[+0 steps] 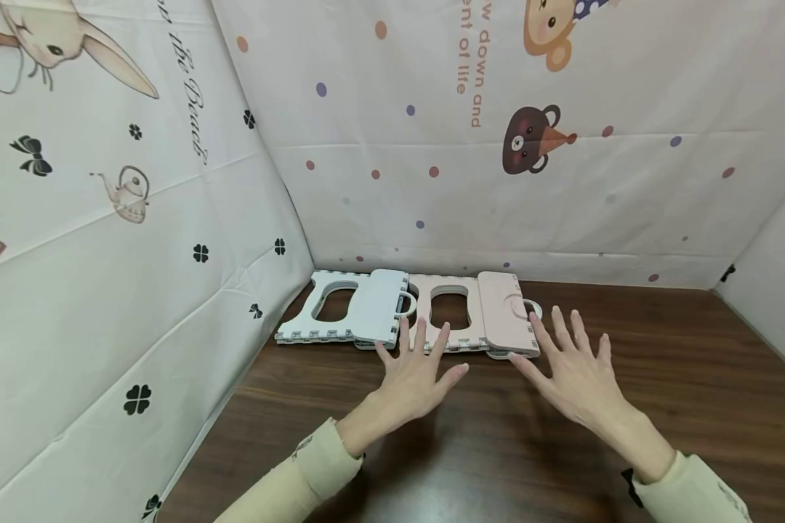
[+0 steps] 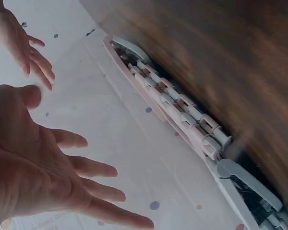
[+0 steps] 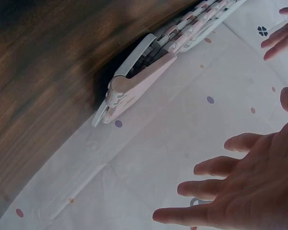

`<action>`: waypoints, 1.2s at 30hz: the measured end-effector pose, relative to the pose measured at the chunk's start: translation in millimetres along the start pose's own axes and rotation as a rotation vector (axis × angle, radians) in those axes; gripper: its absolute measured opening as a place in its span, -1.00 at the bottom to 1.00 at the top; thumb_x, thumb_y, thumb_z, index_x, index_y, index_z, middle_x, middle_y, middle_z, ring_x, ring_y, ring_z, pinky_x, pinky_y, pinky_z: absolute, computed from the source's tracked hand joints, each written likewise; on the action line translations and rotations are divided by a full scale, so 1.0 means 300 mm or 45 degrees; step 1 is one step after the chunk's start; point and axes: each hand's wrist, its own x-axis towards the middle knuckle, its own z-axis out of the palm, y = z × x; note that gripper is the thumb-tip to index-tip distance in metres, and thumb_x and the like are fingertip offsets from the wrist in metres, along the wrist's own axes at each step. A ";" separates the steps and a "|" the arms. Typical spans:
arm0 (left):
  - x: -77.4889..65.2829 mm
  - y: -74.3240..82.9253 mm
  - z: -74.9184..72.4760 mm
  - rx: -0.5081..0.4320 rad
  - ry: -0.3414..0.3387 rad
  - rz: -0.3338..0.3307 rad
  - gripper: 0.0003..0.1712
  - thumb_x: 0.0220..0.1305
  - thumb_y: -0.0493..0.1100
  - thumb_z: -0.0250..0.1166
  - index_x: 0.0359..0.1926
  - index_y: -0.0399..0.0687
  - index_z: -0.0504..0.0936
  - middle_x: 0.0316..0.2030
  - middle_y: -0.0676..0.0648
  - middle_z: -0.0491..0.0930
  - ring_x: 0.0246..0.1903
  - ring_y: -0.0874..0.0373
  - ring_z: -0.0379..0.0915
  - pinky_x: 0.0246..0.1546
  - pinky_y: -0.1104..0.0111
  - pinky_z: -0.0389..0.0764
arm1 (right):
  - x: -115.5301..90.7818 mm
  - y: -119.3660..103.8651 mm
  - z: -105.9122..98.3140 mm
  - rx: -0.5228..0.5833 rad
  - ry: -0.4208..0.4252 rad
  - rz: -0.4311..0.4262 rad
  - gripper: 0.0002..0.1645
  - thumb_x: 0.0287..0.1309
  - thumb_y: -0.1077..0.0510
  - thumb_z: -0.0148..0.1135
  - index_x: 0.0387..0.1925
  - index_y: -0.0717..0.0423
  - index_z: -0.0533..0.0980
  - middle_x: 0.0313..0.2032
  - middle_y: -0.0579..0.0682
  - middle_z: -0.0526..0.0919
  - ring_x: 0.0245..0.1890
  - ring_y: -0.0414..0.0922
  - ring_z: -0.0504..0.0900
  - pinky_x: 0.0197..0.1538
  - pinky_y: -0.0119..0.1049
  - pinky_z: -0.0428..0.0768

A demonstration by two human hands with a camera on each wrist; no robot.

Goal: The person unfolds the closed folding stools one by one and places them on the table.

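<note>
Two plastic folding stools lie folded flat, side by side, at the back of the table. The pale blue stool point(image 1: 374, 305) is on the left; the pink stool point(image 1: 500, 312) is on the right, each with a loop handle at its right end. My left hand point(image 1: 411, 381), fingers spread, hovers in front of where the two stools meet. My right hand point(image 1: 578, 381) is spread near the pink stool's right end. In the wrist views both hands are raised apart from the pink stool point(image 2: 177, 112), holding nothing. The pink stool's hinged edge point(image 3: 149, 72) shows in the right wrist view.
The dark wooden table point(image 1: 661, 349) reaches toward me and to the right. White printed cloth point(image 1: 392, 203) hangs behind the stools, and another cloth wall point(image 1: 170, 305) borders the left side. A third cloth side point(image 1: 772, 290) stands at the right.
</note>
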 end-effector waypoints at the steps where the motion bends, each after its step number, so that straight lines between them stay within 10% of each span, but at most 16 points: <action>1: 0.009 0.004 -0.004 0.006 -0.004 0.012 -0.13 0.33 0.46 -0.16 0.52 0.24 -0.07 0.52 -0.23 -0.13 0.50 -0.29 -0.43 0.18 -0.51 -0.12 | 0.000 0.000 -0.001 -0.003 0.004 -0.002 0.00 0.26 -0.49 -0.14 0.52 -0.06 -0.06 0.48 0.31 -0.06 0.49 0.33 -0.21 0.21 0.56 -0.18; 10: 0.182 0.036 0.028 0.261 0.009 0.190 -0.20 0.21 0.25 0.27 0.25 -0.21 0.36 0.14 -0.22 0.44 0.15 -0.12 0.30 -0.05 0.11 0.49 | 0.002 0.009 -0.013 -0.023 0.027 -0.014 -0.02 0.27 -0.46 -0.13 0.50 -0.01 0.00 0.47 0.33 -0.01 0.48 0.34 -0.14 0.21 0.55 -0.10; 20: 0.376 0.035 0.137 0.230 -0.290 0.122 -0.52 0.10 0.20 0.40 -0.12 -0.03 0.57 0.01 -0.14 0.49 -0.02 -0.06 0.45 -0.20 0.21 0.58 | 0.001 0.015 -0.029 -0.025 0.037 -0.013 -0.04 0.29 -0.44 -0.13 0.51 -0.04 -0.03 0.48 0.30 -0.02 0.49 0.32 -0.17 0.22 0.54 -0.08; 36: 0.475 0.025 0.175 0.114 -0.395 0.155 -0.72 -0.01 -0.06 0.52 -0.38 0.03 0.57 -0.38 0.06 0.58 -0.40 0.14 0.55 -0.44 0.29 0.53 | 0.005 0.030 -0.046 -0.045 0.031 -0.009 -0.07 0.31 -0.43 -0.15 0.49 0.02 0.05 0.49 0.29 -0.04 0.49 0.31 -0.17 0.20 0.55 -0.07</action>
